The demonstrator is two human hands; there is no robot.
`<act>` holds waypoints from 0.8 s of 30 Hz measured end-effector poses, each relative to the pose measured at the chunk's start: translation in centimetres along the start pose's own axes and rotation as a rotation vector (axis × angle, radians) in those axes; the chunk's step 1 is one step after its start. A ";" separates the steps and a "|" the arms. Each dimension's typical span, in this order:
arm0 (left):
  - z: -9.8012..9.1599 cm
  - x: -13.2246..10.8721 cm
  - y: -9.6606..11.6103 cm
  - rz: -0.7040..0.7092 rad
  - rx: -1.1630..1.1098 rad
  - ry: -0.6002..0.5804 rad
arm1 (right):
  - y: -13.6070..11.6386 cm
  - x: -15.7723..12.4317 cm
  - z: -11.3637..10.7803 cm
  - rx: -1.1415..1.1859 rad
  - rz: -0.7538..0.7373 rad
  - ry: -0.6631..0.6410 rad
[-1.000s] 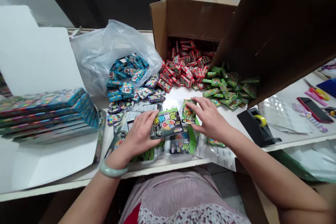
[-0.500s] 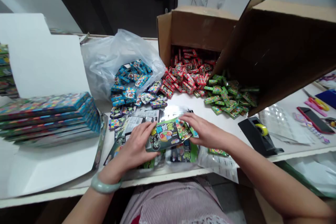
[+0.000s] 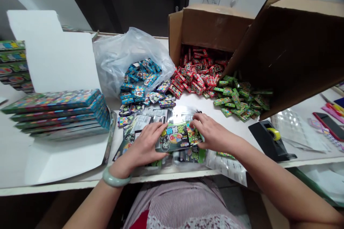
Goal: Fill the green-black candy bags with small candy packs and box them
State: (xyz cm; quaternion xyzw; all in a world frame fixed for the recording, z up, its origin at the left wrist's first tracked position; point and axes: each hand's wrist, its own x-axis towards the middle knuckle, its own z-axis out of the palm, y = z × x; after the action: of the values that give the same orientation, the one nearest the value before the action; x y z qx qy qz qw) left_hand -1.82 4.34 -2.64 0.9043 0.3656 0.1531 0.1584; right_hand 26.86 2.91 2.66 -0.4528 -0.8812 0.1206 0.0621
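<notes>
A flat black-and-green printed packet (image 3: pixel 172 139) lies across the middle, in front of me. My left hand (image 3: pixel 145 143) is closed on its left end, thumb along the near edge and fingers over the top. At the packet's right end, my right hand (image 3: pixel 212 132) is closed around a small green printed box (image 3: pixel 194 134). Whether that box is inside the packet or against its opening, I cannot tell. Beneath both hands are more dark printed packets (image 3: pixel 188 154) and clear plastic sleeves, partly covered by the hands.
Behind lie heaps of small blue boxes (image 3: pixel 138 91), purple boxes (image 3: pixel 156 97), red boxes (image 3: pixel 192 78) and green boxes (image 3: pixel 236 96). A cardboard carton (image 3: pixel 215 28) stands behind. Stacked printed boxes (image 3: pixel 53 105) fill a white carton (image 3: pixel 53 57) at left. A tape dispenser (image 3: pixel 268 141) sits right.
The whole view has shifted, so things appear farther right. Both hands keep hold at the packet; the green box at its right end looks more in line with it.
</notes>
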 end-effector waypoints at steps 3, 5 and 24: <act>-0.2 -0.2 -0.3 -0.007 -0.017 -0.025 | 0.1 0.1 -0.2 0.034 -0.024 -0.006; -0.3 -0.4 -0.5 -0.020 -0.041 -0.019 | 0.2 0.1 -0.6 0.049 -0.017 0.014; 0.6 -0.7 0.2 0.014 -0.013 0.059 | -0.5 -0.9 -0.7 0.079 -0.064 0.039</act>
State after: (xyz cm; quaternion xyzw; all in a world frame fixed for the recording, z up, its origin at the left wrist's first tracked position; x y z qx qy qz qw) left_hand -1.88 3.61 -3.22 0.9010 0.3626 0.1830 0.1523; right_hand 27.11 2.03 3.48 -0.4238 -0.8885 0.1443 0.1010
